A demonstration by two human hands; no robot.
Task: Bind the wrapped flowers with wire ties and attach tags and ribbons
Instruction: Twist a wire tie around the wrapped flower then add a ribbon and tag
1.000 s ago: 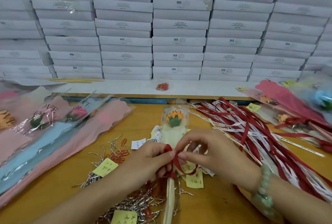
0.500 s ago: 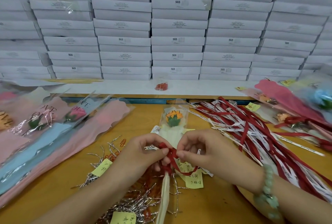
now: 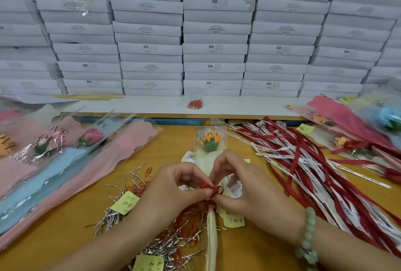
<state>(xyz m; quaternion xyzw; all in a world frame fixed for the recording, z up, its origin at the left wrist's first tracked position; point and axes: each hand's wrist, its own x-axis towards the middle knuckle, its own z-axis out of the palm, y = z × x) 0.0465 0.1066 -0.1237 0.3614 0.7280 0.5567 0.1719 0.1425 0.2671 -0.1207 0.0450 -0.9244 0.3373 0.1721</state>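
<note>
White boxes stand stacked behind the wooden table. A ribbon pile, red and white, lies at the right. The wrapped flower lies at table centre, bloom pointing away from the person. The left hand and the right hand each pinch the red ribbon at the wrap's neck.

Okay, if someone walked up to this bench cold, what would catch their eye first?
Probably the wall of stacked white boxes filling the background. At centre front, the left hand and right hand pinch a small red ribbon on a wrapped flower with an orange bloom. A heap of red and white ribbons sprawls to the right; pink and blue wrapped flowers lie on the left.
</note>
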